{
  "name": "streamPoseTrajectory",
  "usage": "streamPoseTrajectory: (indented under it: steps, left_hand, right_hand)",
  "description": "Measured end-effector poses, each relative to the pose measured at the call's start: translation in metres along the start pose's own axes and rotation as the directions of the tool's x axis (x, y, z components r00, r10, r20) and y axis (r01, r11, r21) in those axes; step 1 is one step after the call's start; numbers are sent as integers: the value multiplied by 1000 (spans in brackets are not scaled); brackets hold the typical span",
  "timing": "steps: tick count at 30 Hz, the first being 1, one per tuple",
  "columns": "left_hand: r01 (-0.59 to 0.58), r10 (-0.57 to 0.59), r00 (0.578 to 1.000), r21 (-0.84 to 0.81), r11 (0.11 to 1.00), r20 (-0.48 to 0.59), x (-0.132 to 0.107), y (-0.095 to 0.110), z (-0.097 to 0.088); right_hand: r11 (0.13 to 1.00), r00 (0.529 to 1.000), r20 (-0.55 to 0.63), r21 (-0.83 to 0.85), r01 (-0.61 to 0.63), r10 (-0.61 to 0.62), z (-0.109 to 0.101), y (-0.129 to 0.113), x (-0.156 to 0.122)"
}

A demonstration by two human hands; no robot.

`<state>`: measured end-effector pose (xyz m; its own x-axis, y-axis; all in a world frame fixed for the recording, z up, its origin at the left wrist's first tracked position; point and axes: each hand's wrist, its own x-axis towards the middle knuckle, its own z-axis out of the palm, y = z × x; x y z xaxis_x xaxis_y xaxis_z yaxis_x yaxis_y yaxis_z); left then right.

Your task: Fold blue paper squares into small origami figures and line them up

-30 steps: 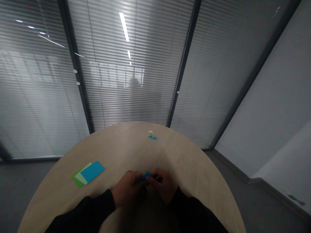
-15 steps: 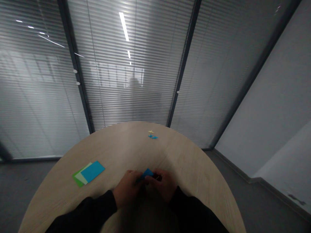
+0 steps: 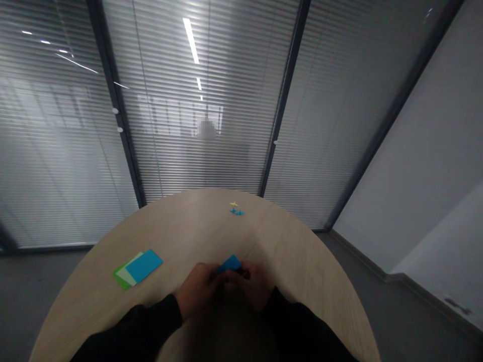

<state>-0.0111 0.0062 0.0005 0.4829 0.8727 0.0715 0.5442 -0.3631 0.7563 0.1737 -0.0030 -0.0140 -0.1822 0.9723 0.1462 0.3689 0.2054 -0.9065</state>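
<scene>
The person sits at the near edge of a round wooden table (image 3: 287, 241), and both hands work close together at the middle of this edge. The left hand (image 3: 198, 287) is almost closed, and its fingers (image 3: 216, 276) pinch one end of a small folded blue paper (image 3: 229, 264). The right hand (image 3: 253, 285) is also curled and holds the other end from the right side. The paper sits a little above the table, tilted up away from the person, but I cannot tell if it touches the wood. A dark spot (image 3: 246, 274) shows at the right hand; it is too small to tell what it is.

Near the left edge of the table lies a stack (image 3: 144, 265) of three sheets: blue on top, then pale green, then green. They lie flat, well apart from the hands, and nothing touches them. Near the far edge, a few tiny paper figures (image 3: 237, 212), yellow and blue, stand close together. So some folding seems done already, while the blue paper is in the hands and the stack is not used. Behind the table is a glass wall with blinds (image 3: 196, 125).
</scene>
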Motion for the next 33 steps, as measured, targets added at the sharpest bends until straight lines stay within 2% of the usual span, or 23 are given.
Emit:
streamPoseTrajectory:
  steps: [2, 7, 11, 13, 15, 17, 20, 21, 22, 25, 29, 31, 33]
  left_hand:
    - [-18, 18, 1000, -4, 1000, 11, -1, 1, -1]
    - [1, -1, 999, 4, 1000, 32, 2, -1, -1]
    - [31, -31, 999, 31, 999, 17, 3, 0, -2]
    - [52, -52, 999, 60, 997, 3, 2, 0, -2]
    - [59, -59, 998, 72, 996, -5, 1, 1, -2]
    - [57, -57, 998, 69, 996, -7, 0, 0, -2]
    - [45, -45, 999, 33, 998, -11, 0, -2, -1]
    - [34, -34, 999, 20, 999, -9, 1, -3, 0]
    - [21, -20, 1000, 11, 1000, -10, 1, -5, 0]
    - [-13, 13, 1000, 10, 1000, -21, 3, -8, 1]
    - [33, -31, 998, 20, 999, -61, 3, -10, 1]
    - [52, -54, 994, -24, 998, -91, 2, -9, 1]
    - [38, -52, 990, -112, 993, -129, 1, -7, 0]
  right_hand:
    - [999, 1000, 13, 37, -3, 2, 2, 3, -1]
    - [994, 998, -43, 103, -44, 48, 6, 5, -2]
    - [992, 993, -102, 118, -50, 62, -5, 2, 3]
    - [986, 965, -242, 152, -62, 98, -16, 3, 8]
    - [970, 918, -367, 233, -67, 151, -25, 7, 12]
    - [972, 931, -344, 233, -41, 122, -27, 11, 13]
    - [984, 992, -123, 174, 19, 3, -18, 13, 9]
    - [993, 999, -41, 114, 31, -26, -13, 12, 7]
    - [999, 999, -9, 39, 35, -34, -8, 10, 6]
    - [998, 998, -51, -55, 43, -46, -3, 4, 4]
    - [998, 982, -187, 53, 34, -23, -18, 0, 8]
    - [996, 969, -245, 93, -1, 24, -26, 1, 10]
    - [996, 967, -251, 92, -5, 28, -27, 3, 11]
